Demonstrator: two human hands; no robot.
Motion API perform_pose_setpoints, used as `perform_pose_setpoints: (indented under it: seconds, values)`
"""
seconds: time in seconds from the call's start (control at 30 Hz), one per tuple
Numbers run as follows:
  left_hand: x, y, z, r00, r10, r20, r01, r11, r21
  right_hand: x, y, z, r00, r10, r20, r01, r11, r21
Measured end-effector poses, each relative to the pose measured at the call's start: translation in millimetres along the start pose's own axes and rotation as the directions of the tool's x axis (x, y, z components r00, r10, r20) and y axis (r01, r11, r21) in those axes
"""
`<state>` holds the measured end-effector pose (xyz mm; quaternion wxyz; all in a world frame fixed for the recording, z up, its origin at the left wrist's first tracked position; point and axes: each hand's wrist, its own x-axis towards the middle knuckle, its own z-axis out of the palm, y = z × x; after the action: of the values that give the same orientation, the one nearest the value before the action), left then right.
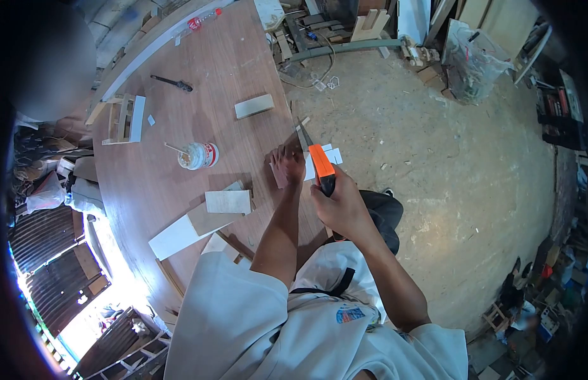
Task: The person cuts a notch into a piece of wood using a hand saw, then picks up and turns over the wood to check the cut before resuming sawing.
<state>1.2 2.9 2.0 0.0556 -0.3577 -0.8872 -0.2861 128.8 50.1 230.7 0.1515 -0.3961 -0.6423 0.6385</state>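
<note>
My right hand [337,206] is closed around the orange and black handle of a hand saw [321,163]. Its narrow blade points away from me, beside the table's right edge. My left hand [287,163] presses down on a small wooden board [277,175] at that edge, fingers bent over it. Most of the board is hidden under the hand. White flat pieces [332,155] show just past the edge, partly behind the saw. Left of my left hand stands a white tub [199,156] with a stick in it.
On the wooden table [199,76] lie a pale block [254,106], stacked boards [228,202], a dark slim tool [171,83], a small wooden frame [124,119] and a bottle with a red label [205,19]. A filled plastic bag [476,63] stands on the floor among wood scraps.
</note>
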Motion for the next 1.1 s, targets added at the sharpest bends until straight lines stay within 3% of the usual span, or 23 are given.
perform_pose_setpoints:
  seconds: [0.17,0.23,0.33,0.4,0.47,0.57,0.77,0.83,1.0,1.07,1.1]
  values:
    - [-10.2,-17.5,25.8,0.999,-0.047,0.016,0.048,0.998,-0.048,-9.8,-5.1,-6.3,0.998,0.066,0.013,-0.066,0.998,-0.001]
    - [-4.2,-6.6,11.2,0.999,-0.013,0.037,0.011,0.998,0.058,-8.6,-5.1,-6.7,0.995,0.101,0.021,-0.101,0.995,0.005]
    - [-2.0,-7.7,7.8,0.999,-0.002,0.053,0.001,1.0,0.021,7.2,-12.5,-10.4,1.0,0.003,0.007,-0.003,0.999,-0.053]
    - [-3.2,-9.7,6.7,0.998,0.015,0.061,-0.015,1.0,0.004,32.9,-35.1,-22.0,0.944,0.292,0.155,-0.306,0.949,0.076]
    - [-1.2,-7.3,6.8,0.997,0.045,0.062,-0.044,0.999,-0.018,71.1,-36.2,-29.6,0.933,0.307,0.19,-0.339,0.926,0.169]
    - [1.0,-0.7,2.7,0.991,-0.039,0.125,0.03,0.997,0.074,109.2,-44.8,-32.8,0.903,0.319,0.288,-0.391,0.888,0.243]
    - [1.6,1.5,-1.3,0.987,-0.055,0.151,0.045,0.996,0.071,85.8,-25.2,-16.3,0.929,0.296,0.223,-0.326,0.939,0.107]
    - [-0.5,-0.4,-2.0,0.991,-0.034,0.126,0.032,0.999,0.023,77.1,-14.9,-15.6,0.921,0.327,0.211,-0.36,0.921,0.146]
    - [-2.1,-2.7,2.5,0.999,0.04,0.029,-0.041,0.999,0.034,48.4,-6.7,-14.9,0.96,0.251,0.123,-0.258,0.965,0.05]
    - [-1.3,-4.5,1.3,0.997,0.079,-0.022,-0.078,0.996,0.036,22.6,20.2,0.9,0.995,0.093,0.034,-0.091,0.994,-0.061]
    - [-0.6,-3.6,0.4,0.997,0.079,-0.023,-0.078,0.996,0.03,6.2,28.0,2.7,0.995,0.092,0.03,-0.09,0.994,-0.066]
